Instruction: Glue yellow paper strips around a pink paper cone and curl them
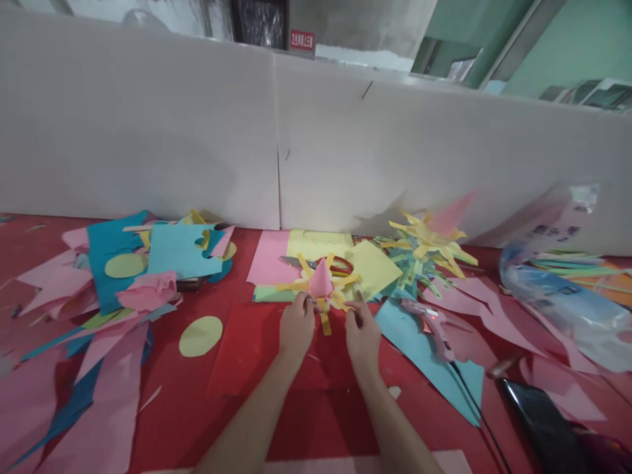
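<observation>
A paper flower with yellow strip petals [325, 321] and a pink cone [320, 279] at its centre is held up over the red table. My left hand [297, 321] pinches its near left edge, fingers closed. My right hand [363, 328] is closed on a petal at the near right edge. Just behind the flower lie scissors with red handles [342, 264], partly hidden by it. A red sheet [247, 349] lies beneath my hands. To the right, a pink glue gun [437, 331] rests on a blue paper sheet [402, 329].
Paper scraps [116, 395] and blue sheets [185, 250] pile up at left. A yellow paper circle [200, 336] lies nearby. At right are another paper flower [429, 240], a plastic bag [573, 296] and a black phone [538, 421]. A white partition [395, 151] stands behind.
</observation>
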The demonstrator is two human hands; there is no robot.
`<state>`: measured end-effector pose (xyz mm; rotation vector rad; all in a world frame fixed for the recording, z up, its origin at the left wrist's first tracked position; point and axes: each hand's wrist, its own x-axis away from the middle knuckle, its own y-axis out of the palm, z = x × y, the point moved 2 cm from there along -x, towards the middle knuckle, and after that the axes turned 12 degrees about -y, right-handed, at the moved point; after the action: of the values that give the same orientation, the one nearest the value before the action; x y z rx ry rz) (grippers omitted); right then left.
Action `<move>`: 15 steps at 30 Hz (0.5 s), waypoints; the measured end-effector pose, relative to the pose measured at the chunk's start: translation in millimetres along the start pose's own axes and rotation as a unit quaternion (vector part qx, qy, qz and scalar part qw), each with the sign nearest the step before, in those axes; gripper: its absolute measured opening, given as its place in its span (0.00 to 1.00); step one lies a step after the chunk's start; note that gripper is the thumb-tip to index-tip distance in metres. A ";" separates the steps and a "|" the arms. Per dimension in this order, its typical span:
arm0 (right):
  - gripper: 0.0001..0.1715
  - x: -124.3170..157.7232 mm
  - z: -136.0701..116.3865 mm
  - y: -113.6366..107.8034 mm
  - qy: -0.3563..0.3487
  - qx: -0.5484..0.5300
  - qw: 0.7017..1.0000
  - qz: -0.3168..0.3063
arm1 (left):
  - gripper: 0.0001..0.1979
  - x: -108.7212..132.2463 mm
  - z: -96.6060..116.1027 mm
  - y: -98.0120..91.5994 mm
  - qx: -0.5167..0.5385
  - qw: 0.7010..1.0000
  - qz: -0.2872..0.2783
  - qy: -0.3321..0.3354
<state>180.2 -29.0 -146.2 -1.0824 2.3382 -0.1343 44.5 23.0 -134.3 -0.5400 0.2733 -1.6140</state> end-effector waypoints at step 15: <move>0.34 -30.4 -52.7 30.5 -0.073 0.127 0.982 -0.123 | 0.13 13.8 7.0 -11.1 -0.057 0.995 0.070 0.042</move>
<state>147.9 6.4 -97.8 -1.2032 1.9887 -0.4192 37.8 11.8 -120.5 -0.5283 0.4581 -1.4935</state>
